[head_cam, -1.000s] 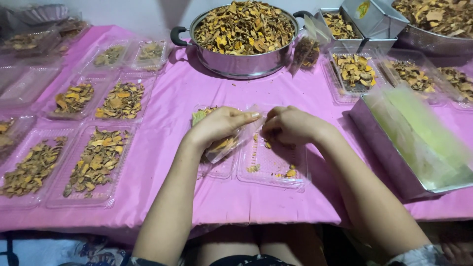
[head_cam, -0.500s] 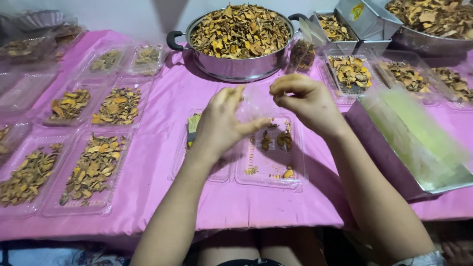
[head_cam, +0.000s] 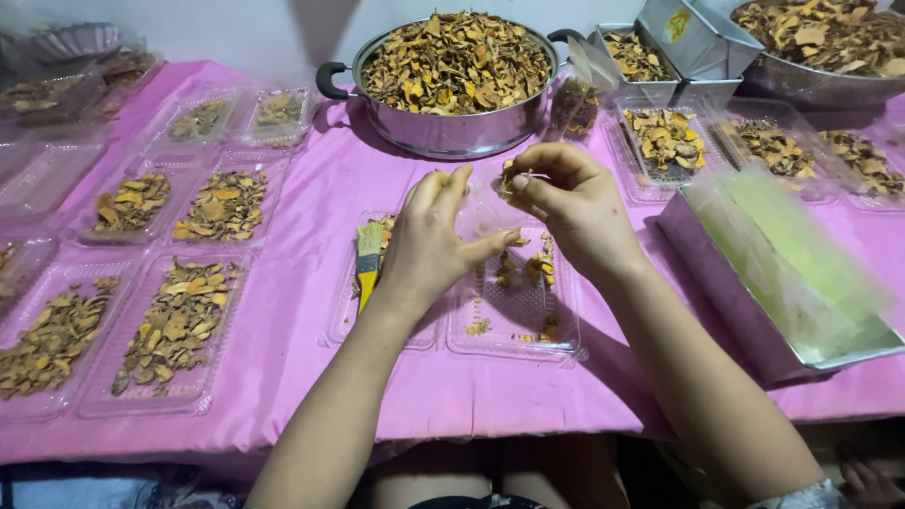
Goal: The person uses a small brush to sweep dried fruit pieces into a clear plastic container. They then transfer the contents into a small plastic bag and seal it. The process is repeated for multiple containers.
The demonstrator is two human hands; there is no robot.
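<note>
While only the head camera looks down on this pink-covered table (head_cam: 302,217), it shows both hands raised just above a clear plastic tray (head_cam: 514,325) near the front edge. The right hand (head_cam: 575,212) has its thumb and fingertips pinched shut on a few dried orange-brown slices (head_cam: 509,174), held over the tray so loose bits fall inside it. The left hand (head_cam: 429,245) faces it with fingers loosely spread and the thumb stretched towards the right hand; it seems to steady a thin clear bag or film (head_cam: 481,203) between the two hands, though the plastic is too faint to be sure.

A handful of the same slices and some crumbs lie on the tray's ribbed floor; they look dry, curled, light and brittle. Just left of it, partly under the left wrist, is a second clear tray holding a small brush (head_cam: 368,259) with a yellow handle, within easy reach. Behind the hands stands a large steel pot (head_cam: 443,127) heaped with slices, close enough to draw from. Filled trays (head_cam: 179,325) sit in rows on the left, more on the right, and a metal pan (head_cam: 754,311) with greenish plastic sheets lies at the right.
</note>
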